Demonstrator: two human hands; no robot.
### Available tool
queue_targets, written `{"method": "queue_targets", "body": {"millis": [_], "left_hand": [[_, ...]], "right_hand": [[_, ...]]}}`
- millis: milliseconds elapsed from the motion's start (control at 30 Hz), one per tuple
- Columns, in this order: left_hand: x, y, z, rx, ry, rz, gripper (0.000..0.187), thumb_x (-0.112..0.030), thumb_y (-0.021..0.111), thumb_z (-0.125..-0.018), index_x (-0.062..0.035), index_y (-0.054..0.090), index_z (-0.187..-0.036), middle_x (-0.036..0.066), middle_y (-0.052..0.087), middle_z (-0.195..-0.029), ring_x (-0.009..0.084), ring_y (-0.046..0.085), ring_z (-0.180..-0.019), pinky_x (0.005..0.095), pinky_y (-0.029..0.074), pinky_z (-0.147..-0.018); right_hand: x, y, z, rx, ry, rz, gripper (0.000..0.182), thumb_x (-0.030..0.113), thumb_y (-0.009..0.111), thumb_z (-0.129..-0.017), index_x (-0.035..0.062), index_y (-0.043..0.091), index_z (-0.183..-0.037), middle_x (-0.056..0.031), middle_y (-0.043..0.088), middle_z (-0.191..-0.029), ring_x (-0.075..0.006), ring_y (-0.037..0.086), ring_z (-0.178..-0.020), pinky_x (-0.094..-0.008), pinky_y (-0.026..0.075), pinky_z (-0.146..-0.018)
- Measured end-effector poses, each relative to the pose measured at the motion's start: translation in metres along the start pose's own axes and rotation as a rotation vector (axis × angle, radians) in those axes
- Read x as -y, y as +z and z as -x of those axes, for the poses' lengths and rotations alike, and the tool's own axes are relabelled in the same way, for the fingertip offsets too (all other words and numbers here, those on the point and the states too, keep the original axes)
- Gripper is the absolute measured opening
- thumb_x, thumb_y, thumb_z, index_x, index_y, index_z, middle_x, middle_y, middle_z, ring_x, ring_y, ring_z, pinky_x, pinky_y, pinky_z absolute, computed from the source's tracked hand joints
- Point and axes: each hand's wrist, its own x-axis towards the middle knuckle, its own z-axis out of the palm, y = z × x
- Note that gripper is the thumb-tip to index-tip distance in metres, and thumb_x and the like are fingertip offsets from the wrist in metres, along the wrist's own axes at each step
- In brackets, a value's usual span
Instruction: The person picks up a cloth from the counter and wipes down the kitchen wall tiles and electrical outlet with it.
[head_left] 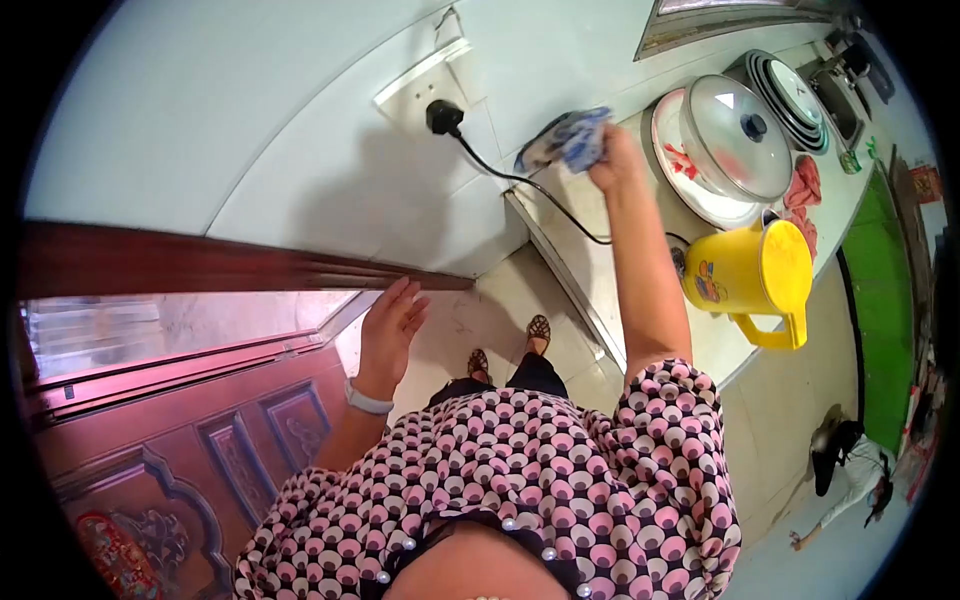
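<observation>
A crumpled blue-and-white cloth [575, 142] is gripped in my right hand [618, 165], against the tiled wall at the end of the counter [560, 215]. A black power cord [540, 190] runs just below the cloth and passes behind my right forearm. My left hand [390, 330] is raised near the dark red door frame [250, 262]. Its fingers are stretched out and it holds nothing.
A black plug [444, 117] sits in the wall socket [420, 88]. On the counter stand a yellow kettle [745, 268], a glass-lidded pan [740, 140] on a white tray [667, 150], stacked pots [790, 95] and a red cloth [803, 185]. Another person [855, 465] is at the lower right.
</observation>
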Motion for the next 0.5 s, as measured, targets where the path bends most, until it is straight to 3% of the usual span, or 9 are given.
{"method": "queue_targets", "body": {"millis": [67,133,200,333,467,500], "left_hand": [[0.006,0.011,-0.021,0.080,-0.007,-0.005,0.040,-0.013,0.052,-0.090,-0.0008,0.041,-0.127,0.012,0.052,-0.120,0.0235,0.054,-0.107,0.0319,0.044,-0.090],[0.011,0.008,-0.024,0.151,-0.010,0.002,0.041,-0.012,0.053,-0.089,-0.0011,0.042,-0.127,0.011,0.052,-0.119,0.0223,0.055,-0.105,0.0312,0.045,-0.088],[0.022,0.003,-0.029,0.192,-0.038,-0.039,0.039,-0.014,0.051,-0.090,-0.0009,0.043,-0.126,0.011,0.052,-0.121,0.0226,0.054,-0.107,0.0307,0.044,-0.088],[0.046,-0.013,-0.037,0.246,-0.090,-0.048,0.037,-0.014,0.049,-0.092,-0.0004,0.044,-0.125,0.013,0.051,-0.122,0.0225,0.053,-0.108,0.0314,0.042,-0.091],[0.079,-0.015,-0.045,0.470,-0.140,-0.010,0.039,-0.017,0.049,-0.092,0.0000,0.042,-0.126,0.015,0.048,-0.125,0.0230,0.051,-0.112,0.0327,0.040,-0.094],[0.081,-0.007,-0.041,0.549,-0.182,-0.038,0.042,-0.019,0.050,-0.092,-0.0001,0.040,-0.128,0.015,0.048,-0.126,0.0232,0.050,-0.113,0.0327,0.040,-0.094]], "right_hand": [[0.042,-0.020,0.031,0.307,-0.017,-0.061,0.018,0.007,0.045,-0.083,-0.0004,0.057,-0.094,-0.0123,0.063,-0.090,-0.0263,0.062,-0.079,-0.0410,0.051,-0.074],[0.061,0.002,0.102,0.180,-0.175,-0.120,0.021,0.009,0.045,-0.084,-0.0003,0.057,-0.098,-0.0127,0.063,-0.097,-0.0254,0.062,-0.087,-0.0395,0.049,-0.082],[0.070,-0.021,0.137,0.323,-0.268,-0.132,0.023,0.009,0.044,-0.085,-0.0013,0.056,-0.103,-0.0132,0.062,-0.101,-0.0249,0.060,-0.094,-0.0383,0.047,-0.088],[0.046,-0.048,0.213,0.195,-0.345,-0.095,0.029,0.009,0.041,-0.084,-0.0027,0.055,-0.107,-0.0140,0.061,-0.105,-0.0258,0.059,-0.096,-0.0388,0.046,-0.090],[0.008,-0.095,0.243,0.055,-0.441,-0.081,0.033,0.008,0.042,-0.080,-0.0040,0.053,-0.109,-0.0152,0.060,-0.108,-0.0276,0.058,-0.100,-0.0412,0.044,-0.093],[-0.005,-0.102,0.252,0.072,-0.379,-0.063,0.034,0.009,0.042,-0.081,-0.0044,0.053,-0.110,-0.0157,0.059,-0.109,-0.0285,0.057,-0.101,-0.0422,0.043,-0.094]]}}
